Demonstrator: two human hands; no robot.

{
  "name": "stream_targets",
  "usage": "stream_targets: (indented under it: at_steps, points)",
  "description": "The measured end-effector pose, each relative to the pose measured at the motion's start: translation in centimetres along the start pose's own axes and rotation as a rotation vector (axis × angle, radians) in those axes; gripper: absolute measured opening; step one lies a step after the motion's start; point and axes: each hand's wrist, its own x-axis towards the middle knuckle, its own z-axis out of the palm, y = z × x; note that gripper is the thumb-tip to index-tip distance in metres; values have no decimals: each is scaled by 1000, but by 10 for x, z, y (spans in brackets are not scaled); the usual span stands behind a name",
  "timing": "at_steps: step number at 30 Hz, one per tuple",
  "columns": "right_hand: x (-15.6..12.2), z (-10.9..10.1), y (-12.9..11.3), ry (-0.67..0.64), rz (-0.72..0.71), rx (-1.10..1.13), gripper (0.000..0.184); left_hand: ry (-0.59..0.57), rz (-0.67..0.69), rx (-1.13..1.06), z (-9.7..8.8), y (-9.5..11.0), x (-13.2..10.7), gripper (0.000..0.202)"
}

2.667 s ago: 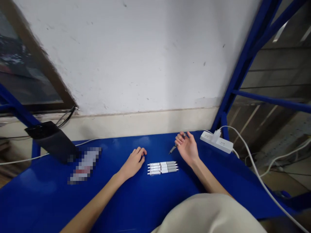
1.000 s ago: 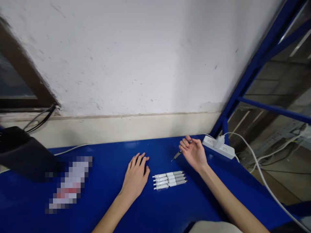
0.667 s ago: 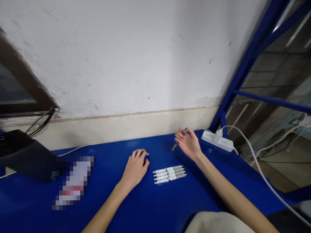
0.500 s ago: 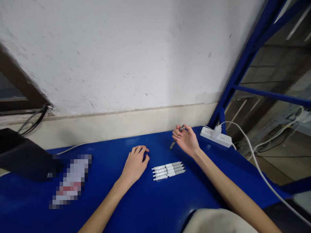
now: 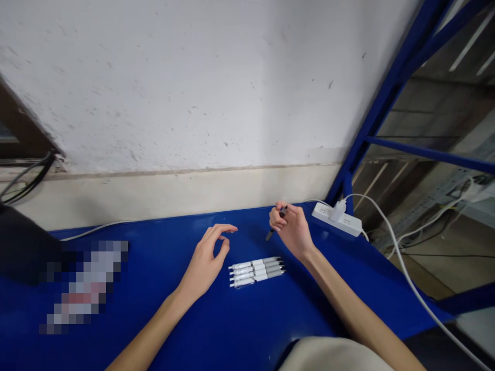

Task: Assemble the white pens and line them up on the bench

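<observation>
My right hand (image 5: 291, 231) is closed around a dark pen (image 5: 271, 231), whose tip points down-left just above the blue table (image 5: 240, 319). My left hand (image 5: 208, 257) is raised a little off the table with its fingers apart and curved, holding nothing. Between the two hands, several white and grey pens (image 5: 257, 270) lie side by side in a neat row on the table. The left hand's fingertips are a short way left of that row.
A white power strip (image 5: 337, 220) with a plug and white cable (image 5: 390, 242) sits at the table's back right corner. A dark object (image 5: 23, 252) and a blurred-out item (image 5: 83, 288) lie at the left. A white wall stands behind; blue frame posts (image 5: 371, 123) rise at right.
My left hand has lifted off the table and its fingers have curled open. My right hand has closed more tightly on the pen. The view has shifted slightly rightward.
</observation>
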Motion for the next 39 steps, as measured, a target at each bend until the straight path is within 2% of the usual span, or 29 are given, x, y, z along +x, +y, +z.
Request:
stream_targets:
  at_steps: [5, 8, 12, 17, 20, 22, 28, 31, 39]
  points:
    - [-8, -2, 3, -103, -57, -404, 8, 3, 5, -112, 2, 1, -9, 32]
    - [-14, -4, 8, -252, -23, -701, 16, -52, 37, -167, 9, 2, -13, 36]
    - [-21, -8, 13, -424, 44, -896, 22, -90, 6, -257, 18, 0, -16, 35]
    - [-23, -13, 12, -492, 139, -994, 26, -113, -35, -211, 16, -4, -14, 18]
    - [-19, -22, 2, -452, 177, -1087, 30, -107, -56, -153, 8, -10, -10, 15]
    - [-16, -32, -4, -420, 146, -1146, 27, -100, -67, -105, 3, -16, -7, 15]
    - [-13, -51, -3, -496, 201, -1266, 30, -306, -37, 55, -3, -30, -7, 17]
    - [-13, -54, 2, -527, 166, -1316, 29, -333, 4, 100, -3, -30, -8, 18]
    - [-14, -54, 1, -506, 268, -1271, 25, -384, 21, 119, -3, -32, -7, 26]
